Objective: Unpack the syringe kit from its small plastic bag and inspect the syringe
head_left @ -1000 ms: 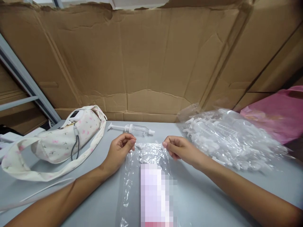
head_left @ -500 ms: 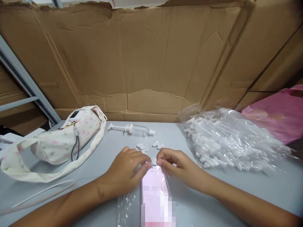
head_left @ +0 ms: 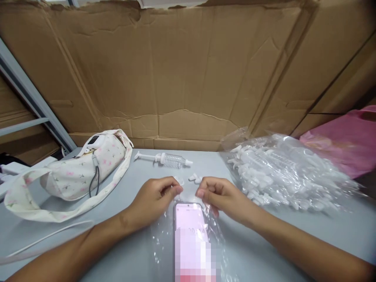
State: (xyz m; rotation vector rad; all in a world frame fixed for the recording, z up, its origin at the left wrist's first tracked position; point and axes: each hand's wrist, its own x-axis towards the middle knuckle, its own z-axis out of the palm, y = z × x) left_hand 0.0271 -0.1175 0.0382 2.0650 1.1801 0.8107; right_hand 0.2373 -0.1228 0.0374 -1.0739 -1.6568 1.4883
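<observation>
A clear plastic bag [head_left: 160, 243] stretches between my two hands, over or around the phone [head_left: 189, 217], which has a bright pink screen. My left hand [head_left: 157, 199] pinches the bag's upper left edge between thumb and fingers. On the other side my right hand [head_left: 220, 196] is closed in a pinch on the upper right edge. Just beyond the fingers lie several small white plastic pieces [head_left: 194, 178], partly covered by the hands. Farther back a syringe-like item [head_left: 173, 160] with a white plunger and clear ribbed barrel lies on its side.
A large clear bag [head_left: 282, 172] full of white plastic parts lies at the right, with a pink bag [head_left: 343, 141] behind it. At the left are a floral shoulder bag [head_left: 85, 168] and a white cable [head_left: 49, 239]. Cardboard [head_left: 182, 70] stands behind the grey table [head_left: 129, 266].
My hands have moved apart, the left one shifting left. The clear bag now spreads on both sides of the phone between them.
</observation>
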